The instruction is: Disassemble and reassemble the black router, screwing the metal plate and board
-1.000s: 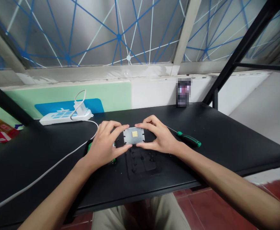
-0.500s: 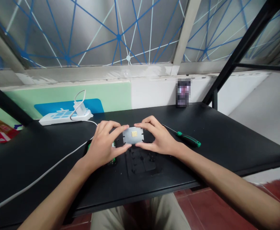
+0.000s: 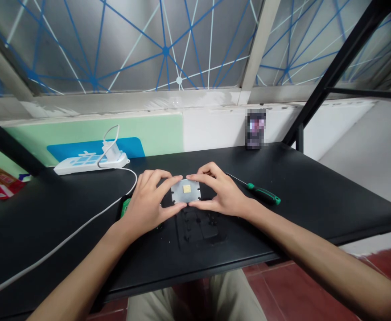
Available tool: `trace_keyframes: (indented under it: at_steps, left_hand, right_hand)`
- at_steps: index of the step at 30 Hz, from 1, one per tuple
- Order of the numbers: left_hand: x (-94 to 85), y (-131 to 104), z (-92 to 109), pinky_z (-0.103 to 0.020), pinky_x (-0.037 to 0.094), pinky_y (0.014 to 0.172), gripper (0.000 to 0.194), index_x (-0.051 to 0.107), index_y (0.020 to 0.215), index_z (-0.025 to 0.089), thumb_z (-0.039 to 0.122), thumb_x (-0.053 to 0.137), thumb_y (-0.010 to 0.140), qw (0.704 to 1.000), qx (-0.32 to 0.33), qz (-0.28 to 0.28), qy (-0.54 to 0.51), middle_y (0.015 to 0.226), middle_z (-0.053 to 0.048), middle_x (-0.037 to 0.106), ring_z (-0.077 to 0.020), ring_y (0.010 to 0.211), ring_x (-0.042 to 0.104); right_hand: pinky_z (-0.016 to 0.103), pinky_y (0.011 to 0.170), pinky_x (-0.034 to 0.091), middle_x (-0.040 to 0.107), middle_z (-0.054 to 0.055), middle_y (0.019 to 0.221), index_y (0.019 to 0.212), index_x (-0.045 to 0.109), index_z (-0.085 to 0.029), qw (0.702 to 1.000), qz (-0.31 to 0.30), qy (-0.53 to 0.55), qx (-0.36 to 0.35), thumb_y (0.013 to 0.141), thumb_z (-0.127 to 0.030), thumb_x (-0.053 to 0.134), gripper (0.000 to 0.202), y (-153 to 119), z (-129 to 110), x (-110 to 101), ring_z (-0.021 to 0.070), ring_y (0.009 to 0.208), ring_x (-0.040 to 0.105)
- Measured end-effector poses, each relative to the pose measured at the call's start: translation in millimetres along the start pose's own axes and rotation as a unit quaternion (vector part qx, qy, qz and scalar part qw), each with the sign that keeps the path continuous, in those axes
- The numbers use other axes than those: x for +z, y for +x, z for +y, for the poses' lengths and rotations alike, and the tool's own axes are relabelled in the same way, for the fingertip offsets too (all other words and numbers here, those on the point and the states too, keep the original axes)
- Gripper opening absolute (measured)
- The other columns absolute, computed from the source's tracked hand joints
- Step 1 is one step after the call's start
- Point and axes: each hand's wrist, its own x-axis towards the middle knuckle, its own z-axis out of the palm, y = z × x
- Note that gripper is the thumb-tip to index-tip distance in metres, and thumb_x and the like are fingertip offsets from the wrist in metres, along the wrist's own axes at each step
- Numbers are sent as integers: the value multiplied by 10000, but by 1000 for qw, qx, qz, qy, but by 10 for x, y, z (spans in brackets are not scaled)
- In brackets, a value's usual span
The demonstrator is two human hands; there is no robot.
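Observation:
Between my two hands is a small silvery metal plate (image 3: 177, 195) with notched side edges and a yellowish square pad (image 3: 187, 189) at its middle. My left hand (image 3: 150, 198) pinches its left part, thumb below and fingers above. On the right side, my right hand (image 3: 224, 191) grips the plate the same way. Below it a black plastic cover (image 3: 198, 232) lies on the black table. A green circuit board (image 3: 125, 206) is mostly hidden behind my left hand. To the right of my right hand rests a screwdriver (image 3: 264, 194) with a green and black handle.
A white power strip (image 3: 78, 165) with a plugged-in charger (image 3: 111, 151) stands at the back left. Its white cable (image 3: 81, 227) runs across the table's left side. A blurred-out phone-like object (image 3: 256, 129) leans on the wall. A red packet (image 3: 1, 180) lies far left.
My left hand has shifted slightly right along the plate, its thumb and fingertips now nearer the middle. More of the green board shows to its left. The right hand is nearly still.

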Motion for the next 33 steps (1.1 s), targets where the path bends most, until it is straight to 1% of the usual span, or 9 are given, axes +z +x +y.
trace_keyframes:
  at_steps: [5,9,11,15,21,25,30,33]
  left_hand:
    - [-28,7,-7,-438,459,850,403,603,1240,187,397,702,912,1000,12,20,3,1092,-112,613,-293,988,536]
    - [-30,4,-12,-438,460,840,411,622,1224,166,401,719,901,999,18,28,12,1078,-121,618,-295,975,541]
    - [-25,0,-16,-442,461,837,415,627,1222,162,402,724,896,999,20,28,18,1080,-126,620,-299,975,540]
    - [-16,-3,-13,-441,464,839,413,623,1227,175,406,720,898,999,19,25,23,1081,-122,627,-300,983,538]
    - [-15,10,29,-426,464,842,386,614,1222,163,368,708,909,999,16,33,20,1067,-118,632,-288,971,546]
    - [-12,15,31,-438,463,855,400,602,1237,179,373,709,903,1000,2,16,15,1088,-118,628,-296,990,543]
    - [-4,11,15,-455,453,886,460,597,1257,204,380,755,862,1000,-11,-9,10,1135,-119,619,-311,1037,538]
    - [1,10,14,-460,449,891,466,602,1260,214,380,763,855,1000,-11,-13,13,1142,-118,623,-316,1042,544]
  right_hand:
    - [384,795,593,519,78,1117,1360,504,-287,1000,-23,1,21,848,-512,711,596,11,-38,-14,210,984,601]
    - [394,803,595,517,85,1135,1402,471,-300,999,-30,-5,25,837,-547,712,662,28,-54,-38,220,1004,597]
    - [387,788,593,516,86,1126,1399,478,-287,999,-28,-15,17,841,-549,707,658,34,-54,-44,219,996,597]
    - [372,757,589,519,86,1099,1335,539,-243,1000,-12,-27,-5,851,-520,708,583,35,-54,-38,210,969,602]
    - [371,756,592,517,79,1101,1324,548,-263,1000,2,-10,0,850,-508,716,560,15,-53,-36,201,960,600]
    - [377,770,594,513,80,1105,1320,553,-269,1000,-3,-5,5,845,-517,718,562,2,-38,-35,205,969,598]
    - [390,784,598,502,84,1122,1303,574,-260,1000,-3,0,5,828,-516,736,564,-8,-14,-15,203,966,595]
    - [410,807,604,495,81,1124,1282,581,-263,1000,6,2,2,824,-509,742,544,-7,-17,-10,206,970,599]
